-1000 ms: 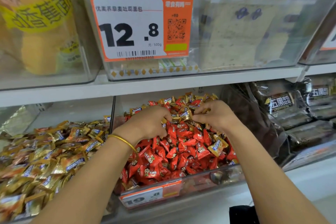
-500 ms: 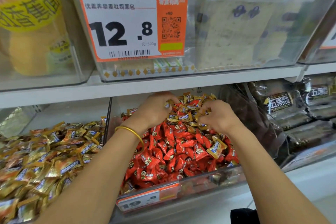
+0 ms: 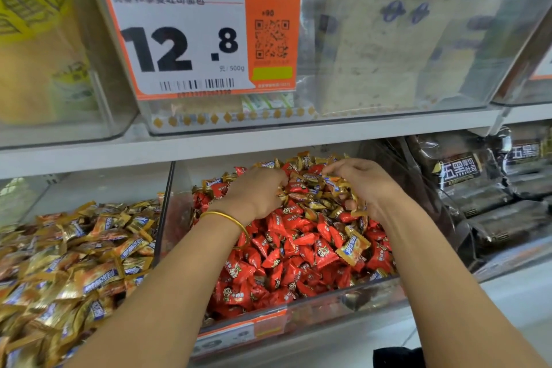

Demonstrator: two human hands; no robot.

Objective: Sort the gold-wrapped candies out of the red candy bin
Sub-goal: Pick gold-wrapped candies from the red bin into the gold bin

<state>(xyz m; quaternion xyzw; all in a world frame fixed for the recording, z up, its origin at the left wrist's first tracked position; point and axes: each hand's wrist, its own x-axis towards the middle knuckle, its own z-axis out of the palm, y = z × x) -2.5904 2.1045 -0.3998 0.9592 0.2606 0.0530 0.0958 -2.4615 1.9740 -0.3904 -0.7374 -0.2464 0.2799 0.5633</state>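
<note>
now left hand and right hand clutch crinkly gold-wrapped candies
further back in the red candy bin than before

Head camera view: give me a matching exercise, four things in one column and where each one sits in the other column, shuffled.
Things
1. gold bangle
2. orange price tag
3. dark-wrapped packs
4. heap of gold-wrapped candies

Places
A. right of the red candy bin
B. on the wrist of the left hand
C. left of the red candy bin
D. on the front of the clear upper bin

Pairs: 1-B, 2-D, 3-A, 4-C
</note>
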